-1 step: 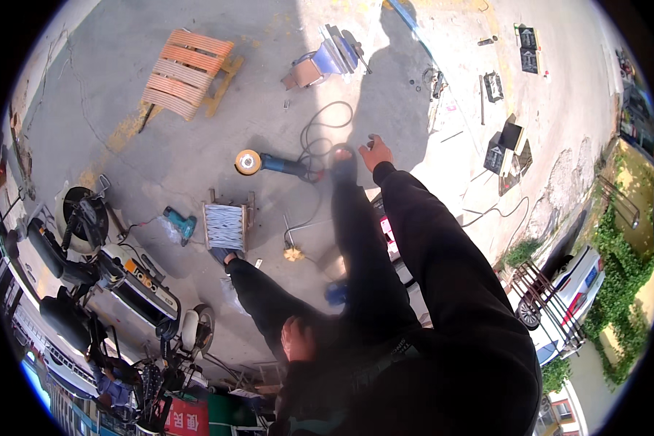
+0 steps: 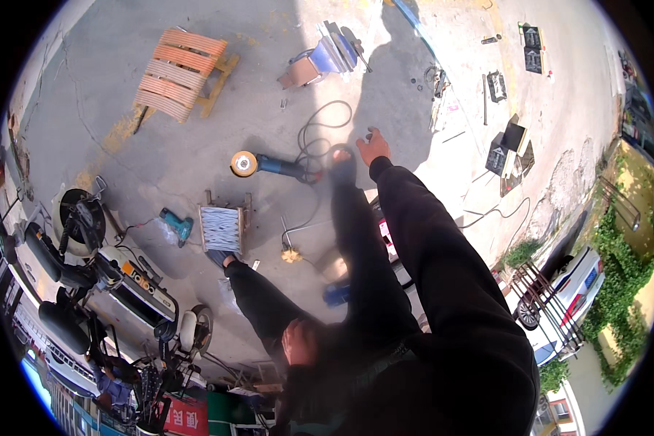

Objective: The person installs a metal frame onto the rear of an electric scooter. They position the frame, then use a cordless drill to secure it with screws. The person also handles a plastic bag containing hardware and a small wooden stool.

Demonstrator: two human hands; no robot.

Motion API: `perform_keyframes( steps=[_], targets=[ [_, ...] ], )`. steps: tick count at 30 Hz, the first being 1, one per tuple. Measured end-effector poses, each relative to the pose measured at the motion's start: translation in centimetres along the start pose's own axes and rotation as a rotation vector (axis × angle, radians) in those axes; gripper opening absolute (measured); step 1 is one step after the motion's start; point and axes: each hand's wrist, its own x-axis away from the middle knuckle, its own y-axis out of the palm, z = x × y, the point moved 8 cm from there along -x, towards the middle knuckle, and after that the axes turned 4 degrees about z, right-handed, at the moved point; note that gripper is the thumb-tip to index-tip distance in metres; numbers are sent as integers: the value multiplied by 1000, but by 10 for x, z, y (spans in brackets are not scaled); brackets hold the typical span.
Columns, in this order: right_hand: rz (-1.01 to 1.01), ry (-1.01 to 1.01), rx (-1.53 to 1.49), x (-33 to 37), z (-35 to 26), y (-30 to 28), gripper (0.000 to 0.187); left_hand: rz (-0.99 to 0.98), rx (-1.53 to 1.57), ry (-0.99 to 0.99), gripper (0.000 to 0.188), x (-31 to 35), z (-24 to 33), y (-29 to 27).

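My right hand [image 2: 373, 147] reaches forward over the sunlit ground, beside my right foot, with its fingers apart and holding nothing. My left hand [image 2: 299, 343] lies on my left thigh, fingers stretched along the dark trousers. Nearest to the right hand is a looped black power cord [image 2: 320, 125]. An angle grinder [image 2: 280, 166] with a blue body and a round orange-yellow disc lies on the concrete, left of my right foot. Farther left is a small wooden stool [image 2: 221, 229] with a grey-blue corded seat, close to my left foot. Beside the stool lies a teal power drill [image 2: 178, 225].
A slatted wooden folding seat [image 2: 180, 73] stands at the far left, and a blue-and-brown folded item [image 2: 320, 59] farther ahead. Scooters [image 2: 134, 283] line the left. On the right are black boxes [image 2: 498, 158], a metal rack [image 2: 545, 309] and a white car [image 2: 578, 291].
The ground and the things on it sit slightly farther left in the picture. Both hands keep nearly the same pose.
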Motion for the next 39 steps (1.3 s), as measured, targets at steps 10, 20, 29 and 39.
perform_keyframes(
  steps=[10, 20, 29, 39],
  targets=[
    [286, -148, -101, -235, -29, 66, 65, 106, -109, -267, 41, -84, -39, 63],
    [340, -90, -152, -255, -15, 77, 39, 46, -50, -329, 39, -56, -57, 111],
    [360, -192, 306, -234, -21, 71, 30, 36, -37, -337, 36, -48, -72, 121],
    [-356, 376, -187, -73, 193, 48, 31, 142, -16, -340, 40, -59, -71, 90]
  ],
)
